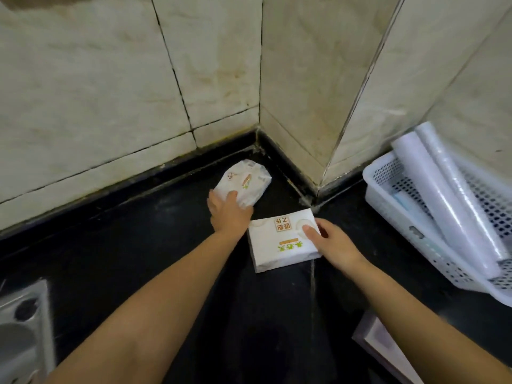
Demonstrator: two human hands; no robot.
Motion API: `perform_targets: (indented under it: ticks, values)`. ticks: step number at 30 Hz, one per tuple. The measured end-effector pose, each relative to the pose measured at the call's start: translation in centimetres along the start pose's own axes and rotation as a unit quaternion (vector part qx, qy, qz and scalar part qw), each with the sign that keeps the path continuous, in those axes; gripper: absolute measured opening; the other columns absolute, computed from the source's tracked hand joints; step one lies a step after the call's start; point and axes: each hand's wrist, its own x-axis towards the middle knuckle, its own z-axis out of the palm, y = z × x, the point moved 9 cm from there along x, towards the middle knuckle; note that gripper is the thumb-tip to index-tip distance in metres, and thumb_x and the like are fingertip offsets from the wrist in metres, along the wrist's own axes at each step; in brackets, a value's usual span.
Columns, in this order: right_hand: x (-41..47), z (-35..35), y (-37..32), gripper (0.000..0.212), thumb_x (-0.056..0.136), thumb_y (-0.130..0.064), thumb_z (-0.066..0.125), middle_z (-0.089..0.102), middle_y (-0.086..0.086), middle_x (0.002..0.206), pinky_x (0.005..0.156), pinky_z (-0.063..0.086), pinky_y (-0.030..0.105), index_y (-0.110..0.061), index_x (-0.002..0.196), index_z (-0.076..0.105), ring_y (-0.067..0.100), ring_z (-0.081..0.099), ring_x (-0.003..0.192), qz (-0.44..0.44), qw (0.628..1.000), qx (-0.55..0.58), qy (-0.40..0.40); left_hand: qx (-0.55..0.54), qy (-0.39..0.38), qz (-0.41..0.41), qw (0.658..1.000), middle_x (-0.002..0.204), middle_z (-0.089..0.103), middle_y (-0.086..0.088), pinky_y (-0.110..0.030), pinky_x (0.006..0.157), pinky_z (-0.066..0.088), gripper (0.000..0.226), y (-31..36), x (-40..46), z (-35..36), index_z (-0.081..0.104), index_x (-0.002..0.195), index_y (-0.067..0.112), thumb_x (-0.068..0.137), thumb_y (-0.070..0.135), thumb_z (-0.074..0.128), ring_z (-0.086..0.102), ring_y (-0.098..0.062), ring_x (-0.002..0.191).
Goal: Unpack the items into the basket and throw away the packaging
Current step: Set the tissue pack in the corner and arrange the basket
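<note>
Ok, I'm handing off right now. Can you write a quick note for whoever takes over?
Left hand: on the crumpled tissue pack in the counter corner, fingers over its near end.
Right hand: gripping the right edge of the flat tissue pack, thumb on top.
Basket: at the right, holding two rolls and something pale blue under them.
Done: rolls in the basket.
Left: move both packs into the basket, bin any wrapping. No bin in view.

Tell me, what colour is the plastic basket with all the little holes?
White. The perforated plastic basket shows in the head view, at the right on the black counter.
</note>
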Motion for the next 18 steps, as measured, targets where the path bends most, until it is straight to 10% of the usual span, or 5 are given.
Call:
perform_targets:
  ticks: [8,14,18]
  values:
    - [-1.0,0.5,-0.4,0.035,0.094,-0.035,0.049,0.066,0.002,0.120,0.095,0.048,0.032,-0.022,0.126,0.056,0.015,0.062,0.107,-0.002,1.000,0.009,-0.016,-0.066,0.017,0.106,0.992,0.133,0.049,-0.020,-0.040,0.098,0.044,0.036,1.9,-0.1,-5.1,0.057,0.119,-0.004,0.089,0.016,0.057,0.052,-0.031,0.115]
    - [-2.6,0.6,-0.3,0.036,0.098,-0.032,0.034,0.065,0.003,0.118,0.098,0.048,0.041,-0.025,0.122,0.059,0.019,0.060,0.108,0.019,0.996,0.079,0.021,-0.067,-0.013,0.266,0.961,0.139,0.042,-0.005,-0.008,0.093,0.026,0.009,3.3,-10.2,-6.6,0.064,0.090,0.004,0.085,0.011,0.064,0.040,-0.007,0.118]
    - [-4.3,0.5,-0.9,0.037,0.097,-0.039,0.026,0.067,-0.013,0.106,0.075,0.054,0.023,-0.049,0.122,0.051,0.007,0.065,0.097,0.014,0.985,0.168,0.026,-0.054,-0.082,0.253,0.962,0.152,0.027,-0.004,-0.008,0.095,0.031,0.009,1.0,-13.3,-3.7,0.057,0.094,0.006,0.087,0.011,0.061,0.038,-0.010,0.126]
